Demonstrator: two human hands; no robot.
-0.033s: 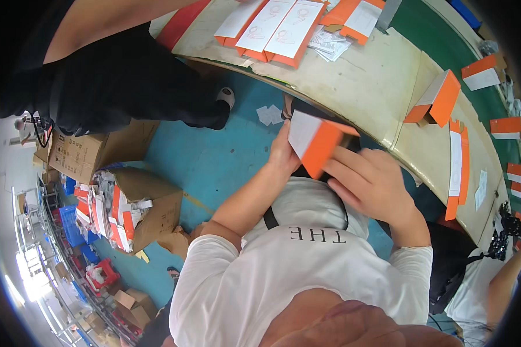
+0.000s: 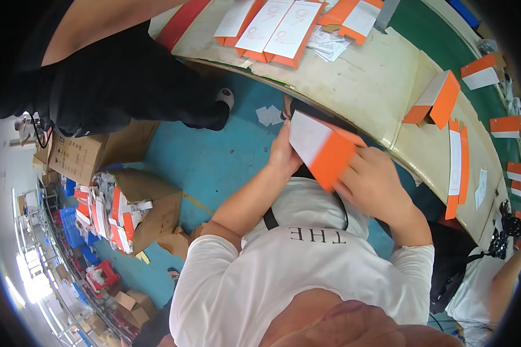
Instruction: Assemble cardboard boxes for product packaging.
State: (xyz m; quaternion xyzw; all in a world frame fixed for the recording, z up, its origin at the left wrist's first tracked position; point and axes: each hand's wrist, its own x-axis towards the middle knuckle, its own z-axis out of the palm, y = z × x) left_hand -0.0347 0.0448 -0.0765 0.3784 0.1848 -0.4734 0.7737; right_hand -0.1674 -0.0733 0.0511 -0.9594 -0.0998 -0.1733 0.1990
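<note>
A white-and-orange carton (image 2: 314, 140) is held in front of my waist, tilted, above the floor. My left hand (image 2: 282, 151) is closed around its left, white end. At the orange right end, my right hand (image 2: 369, 182) is closed with bent fingers against the end edge, slightly smeared by motion; some fingertips are hidden by the carton. The inside of the carton does not show.
Beyond my hands a curved worktable (image 2: 353, 87) carries similar cartons (image 2: 266, 29), folded leaflets (image 2: 329, 45), an upright carton (image 2: 440, 98) and a flat one (image 2: 456, 168). At left, a co-worker's arm (image 2: 104, 23) reaches over; an open cardboard box (image 2: 156, 220) holds many cartons.
My right hand has shifted slightly right and down at the carton's end. The orange end, partly open and dark inside before, now shows as a broad orange face.
</note>
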